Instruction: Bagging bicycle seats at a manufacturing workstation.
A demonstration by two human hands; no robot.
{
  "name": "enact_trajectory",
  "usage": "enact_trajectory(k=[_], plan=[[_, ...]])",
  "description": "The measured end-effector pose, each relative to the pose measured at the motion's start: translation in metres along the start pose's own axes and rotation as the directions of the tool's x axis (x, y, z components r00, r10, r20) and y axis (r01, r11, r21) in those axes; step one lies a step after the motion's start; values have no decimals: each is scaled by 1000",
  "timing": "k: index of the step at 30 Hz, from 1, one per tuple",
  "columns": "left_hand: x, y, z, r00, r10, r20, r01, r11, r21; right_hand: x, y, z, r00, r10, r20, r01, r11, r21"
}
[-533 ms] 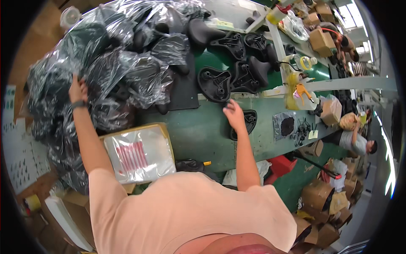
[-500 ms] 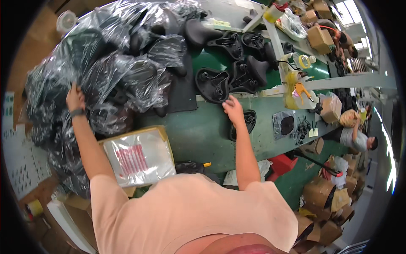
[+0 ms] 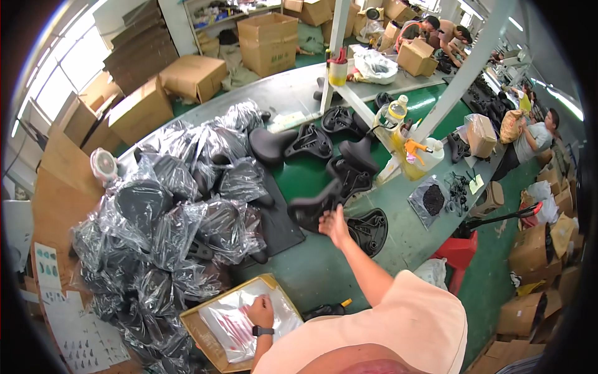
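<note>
In a workshop with a green floor (image 3: pixel 492 274), works at a long green table (image 3: pixel 280 257) running from near left to far right. Beyond its far edge, has a big cardboard box (image 3: pixel 268 50), contents hidden; at right, more boxes (image 3: pixel 529 249) on the floor. Has the left of the table covered by a heap of dark saddles in clear plastic wrapping (image 3: pixel 177 218). Near the body, has an open carton (image 3: pixel 189 319) holding flat clear bags (image 3: pixel 283 311) with red stripes. Toward the far middle, has bare black saddles (image 3: pixel 271 146), some upturned. Right of these, has bottles (image 3: pixel 408 169) with yellowish liquid, an orange spray trigger (image 3: pixel 417 148) among them; farther right, a clear bag (image 3: pixel 431 199) of small black parts. At the table's middle, reaches to a tilted, blurred saddle (image 3: pixel 308 210) with the right hand (image 3: pixel 335 227), fingers partly spread at its near edge; cannot tell whether gripped. Lays the left hand (image 3: pixel 260 310) over the bags inside the carton, fingers curled; cannot tell whether pinching one.
</note>
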State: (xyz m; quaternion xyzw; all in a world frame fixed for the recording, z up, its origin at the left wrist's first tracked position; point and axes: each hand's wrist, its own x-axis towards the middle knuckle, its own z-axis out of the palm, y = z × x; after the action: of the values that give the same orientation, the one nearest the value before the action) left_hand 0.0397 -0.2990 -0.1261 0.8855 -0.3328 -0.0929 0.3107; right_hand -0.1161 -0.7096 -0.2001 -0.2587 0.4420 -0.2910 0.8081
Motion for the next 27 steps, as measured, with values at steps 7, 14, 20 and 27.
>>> enact_trajectory(k=[7,14,20,27], plan=[[-52,-81,64,962,-5,273,-23,995,99,-202,97,-90,971,128,-203,-117,991,68],[-59,-82,90,945,48,325,-80,993,87,-278,113,-160,990,-44,-133,-82,588,-804],[-70,-88,105,965,58,256,-100,983,154,-299,135,-155,970,-173,-169,-151,112,-982],[-29,-173,68,788,-365,496,610,353,-710,-358,95,-104,995,-8,-96,-52,796,-604]])
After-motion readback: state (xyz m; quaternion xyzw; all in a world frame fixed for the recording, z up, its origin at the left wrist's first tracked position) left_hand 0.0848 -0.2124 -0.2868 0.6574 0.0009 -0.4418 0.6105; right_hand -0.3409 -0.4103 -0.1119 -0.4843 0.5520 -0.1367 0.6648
